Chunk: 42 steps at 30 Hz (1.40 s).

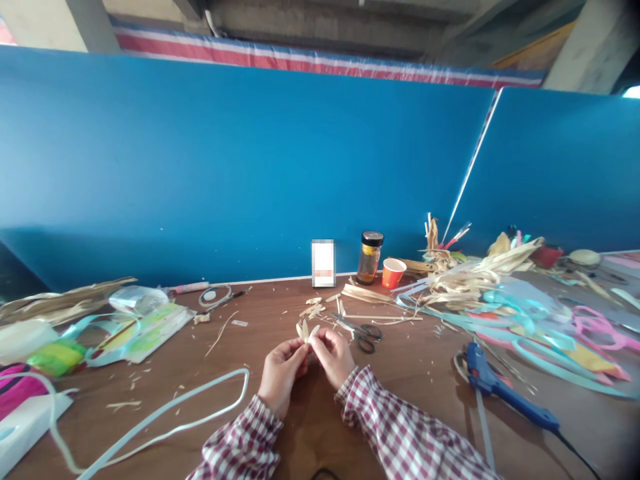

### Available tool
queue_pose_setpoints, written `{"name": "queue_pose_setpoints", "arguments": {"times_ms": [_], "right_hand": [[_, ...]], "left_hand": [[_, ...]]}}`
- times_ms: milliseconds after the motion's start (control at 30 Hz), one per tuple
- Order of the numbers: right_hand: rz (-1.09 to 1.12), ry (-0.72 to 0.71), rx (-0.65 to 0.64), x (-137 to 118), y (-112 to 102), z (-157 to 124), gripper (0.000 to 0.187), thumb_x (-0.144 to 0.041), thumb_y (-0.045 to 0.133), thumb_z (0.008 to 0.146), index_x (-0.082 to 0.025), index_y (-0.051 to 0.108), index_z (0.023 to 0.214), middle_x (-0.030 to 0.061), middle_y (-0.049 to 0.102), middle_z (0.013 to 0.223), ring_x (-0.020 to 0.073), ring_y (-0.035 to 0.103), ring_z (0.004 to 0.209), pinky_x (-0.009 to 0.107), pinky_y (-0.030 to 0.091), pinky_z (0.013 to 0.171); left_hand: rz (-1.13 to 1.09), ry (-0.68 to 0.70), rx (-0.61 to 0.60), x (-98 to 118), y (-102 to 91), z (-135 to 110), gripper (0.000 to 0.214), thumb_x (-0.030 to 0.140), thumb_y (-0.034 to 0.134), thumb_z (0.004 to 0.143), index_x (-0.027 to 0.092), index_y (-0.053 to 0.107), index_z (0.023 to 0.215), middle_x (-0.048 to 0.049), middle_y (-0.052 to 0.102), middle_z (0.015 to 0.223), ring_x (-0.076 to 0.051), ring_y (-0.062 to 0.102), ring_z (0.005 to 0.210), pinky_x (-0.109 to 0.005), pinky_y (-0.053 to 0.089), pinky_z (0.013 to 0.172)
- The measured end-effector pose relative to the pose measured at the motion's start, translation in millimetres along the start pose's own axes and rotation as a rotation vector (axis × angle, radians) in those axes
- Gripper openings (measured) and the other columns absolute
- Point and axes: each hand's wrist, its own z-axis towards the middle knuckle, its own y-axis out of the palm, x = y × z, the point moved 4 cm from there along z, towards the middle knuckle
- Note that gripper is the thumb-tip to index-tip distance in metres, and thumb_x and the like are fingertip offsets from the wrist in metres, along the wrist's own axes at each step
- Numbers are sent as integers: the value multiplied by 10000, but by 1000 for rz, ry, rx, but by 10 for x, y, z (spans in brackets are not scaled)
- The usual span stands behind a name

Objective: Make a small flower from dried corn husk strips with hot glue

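A brown desk [425, 363] is lying before a blue partition [250, 167], strewn with straw scraps [313, 309]. Just left of the scissors [364, 333], I am pinching a small cluster of husk petals [304, 330] with my left hand [280, 375] and right hand [333, 357], both grips closed on its base. It is probably light, dry and brittle, so holding low by the base seems safest.
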Motion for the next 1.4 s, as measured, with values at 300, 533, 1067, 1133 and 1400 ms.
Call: {"name": "queue_pose_setpoints", "arguments": {"times_ms": [300,533,1067,1133,1400], "right_hand": [[85,-23,14,6,-7,5,188,-330,545,787,-182,552,670,-16,559,585,117,500,520,227,407,489],[75,-49,-22,-9,-6,8,167,-313,558,783,-181,571,683,14,618,620,145,557,571,260,451,551],[-40,-44,42,5,-24,6,116,-268,556,755,-186,575,677,-5,578,586,131,513,518,241,418,496],[-31,-43,33,1,-23,3,109,-266,558,753,-186,577,681,-3,583,590,134,519,524,243,422,500],[54,-25,0,-17,-11,8,95,-261,584,737,-184,575,683,-8,582,588,134,530,526,245,434,514]], "left_hand": [[-30,-4,52,-24,-34,19,312,295,783,536,114,649,752,-3,630,629,-52,523,476,-146,439,446],[-37,-23,25,-38,-21,25,315,281,797,522,100,660,740,1,610,585,-57,529,479,-151,468,469],[-17,-32,0,-5,5,-17,327,295,796,515,109,694,765,-28,654,654,-83,562,538,-185,462,530],[-11,-23,-11,5,13,-20,328,305,793,519,107,691,760,-28,649,641,-86,560,533,-189,462,526],[-40,-14,12,10,0,-10,311,329,780,528,105,678,718,-20,632,607,-95,561,538,-193,465,517]]}}
